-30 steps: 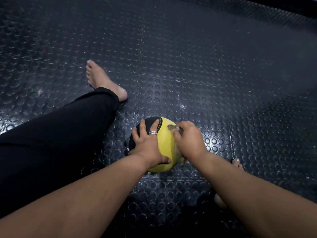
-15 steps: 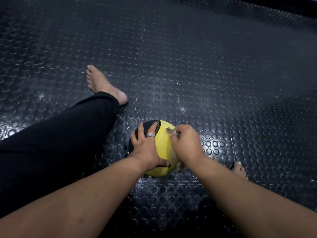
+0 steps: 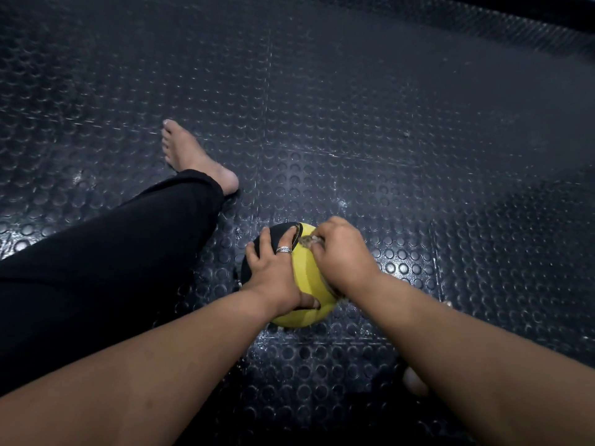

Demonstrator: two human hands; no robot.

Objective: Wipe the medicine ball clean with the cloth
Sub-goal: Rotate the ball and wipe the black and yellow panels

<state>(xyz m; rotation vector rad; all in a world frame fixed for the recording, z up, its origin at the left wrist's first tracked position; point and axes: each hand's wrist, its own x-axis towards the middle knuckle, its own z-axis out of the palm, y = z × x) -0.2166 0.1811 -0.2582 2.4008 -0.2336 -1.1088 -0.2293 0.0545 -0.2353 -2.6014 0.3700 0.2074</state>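
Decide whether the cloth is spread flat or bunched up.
Bunched up: only a crumpled tuft of cloth pokes from the right hand curled round it.

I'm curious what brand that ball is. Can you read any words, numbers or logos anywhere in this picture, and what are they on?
None can be read.
Medicine ball: only plain yellow and black panels show; the hands cover much of it.
Cloth: no print visible.
Ring and studded floor: no lettering.

head-worn view, looking forward and steeply down, near the floor (image 3: 418, 123)
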